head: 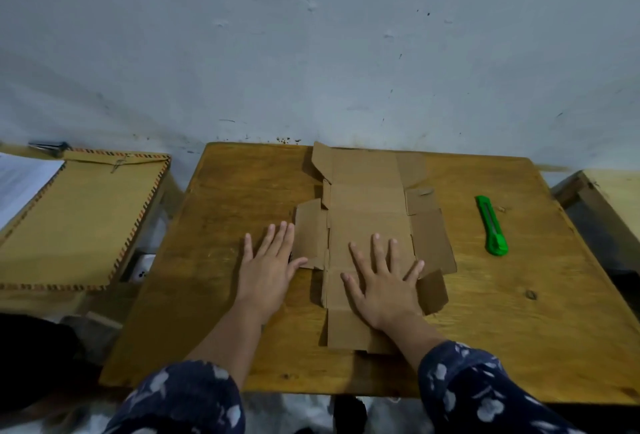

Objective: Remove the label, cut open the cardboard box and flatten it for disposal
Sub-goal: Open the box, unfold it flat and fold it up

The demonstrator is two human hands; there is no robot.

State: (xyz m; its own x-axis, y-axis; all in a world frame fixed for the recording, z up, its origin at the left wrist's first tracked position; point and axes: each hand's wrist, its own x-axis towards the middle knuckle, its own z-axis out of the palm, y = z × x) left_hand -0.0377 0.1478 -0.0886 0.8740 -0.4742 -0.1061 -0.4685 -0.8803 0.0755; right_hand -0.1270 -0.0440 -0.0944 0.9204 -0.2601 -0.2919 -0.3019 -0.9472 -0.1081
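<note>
A brown cardboard box (367,198) lies unfolded and flat on the wooden table (221,212), its flaps spread to both sides. My right hand (382,281) rests palm down with fingers spread on the box's middle panel. My left hand (268,260) lies flat on the table just left of the box, its fingertips and thumb touching the left flap. A green utility knife (491,225) lies on the table to the right of the box, apart from both hands. No label is visible on the cardboard.
A large brown envelope (79,219) with a striped edge lies on a lower surface to the left, beside white paper (20,181). Another wooden surface (613,191) stands at the right. A grey wall (311,53) runs directly behind the table.
</note>
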